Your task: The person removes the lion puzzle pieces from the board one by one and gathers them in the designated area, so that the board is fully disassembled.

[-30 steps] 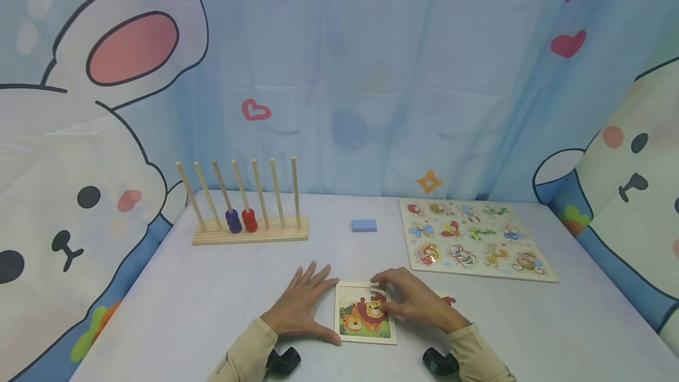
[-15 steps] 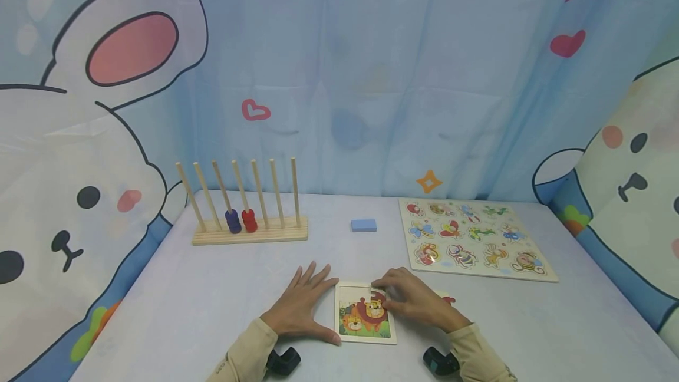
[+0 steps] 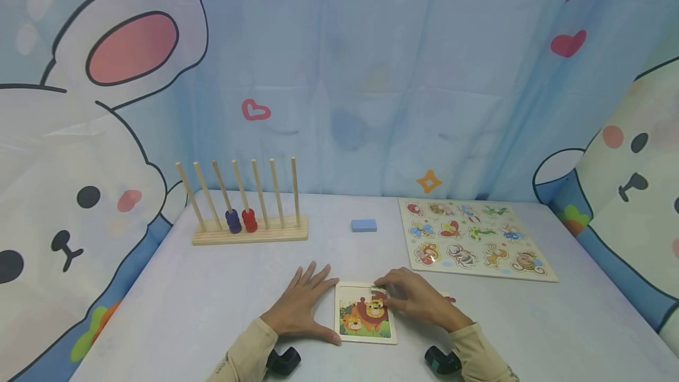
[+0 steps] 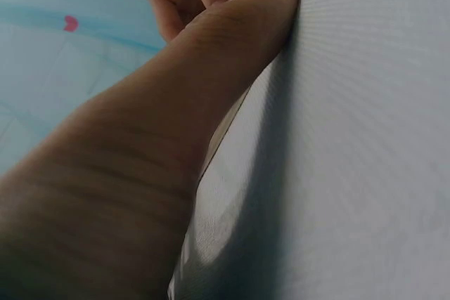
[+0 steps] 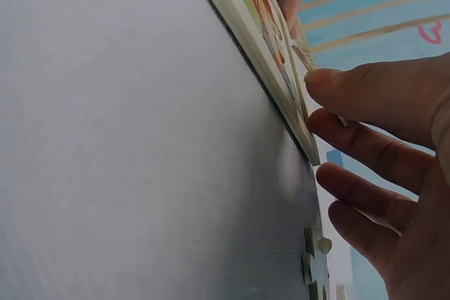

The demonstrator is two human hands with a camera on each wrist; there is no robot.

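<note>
A small wooden jigsaw tray [image 3: 369, 340] with a lion picture lies flat on the table; its upper left part shows bare board. My left hand [image 3: 302, 305] is spread at the tray's left side, index fingertip at the upper corner and thumb at the lower one. At the upper right corner, my right hand [image 3: 416, 299] pinches a jigsaw piece [image 3: 378, 296] between thumb and fingers. The right wrist view shows this piece [image 5: 304, 60] tilted above the tray, partly hidden by the thumb [image 5: 365, 93]. Another jigsaw piece [image 3: 450, 298] lies beyond the right hand, mostly covered by it.
A wooden peg stand [image 3: 251, 236] with blue and red beads on two pegs stands at the back left. A blue block [image 3: 363, 226] lies at the back middle. To the right is a large insect puzzle board [image 3: 477, 240]. A printed curtain [image 3: 345, 75] hangs behind the table.
My right hand has shifted slightly to the right at the tray's upper right corner, still pinching the piece. The left hand and the tray have not moved.
</note>
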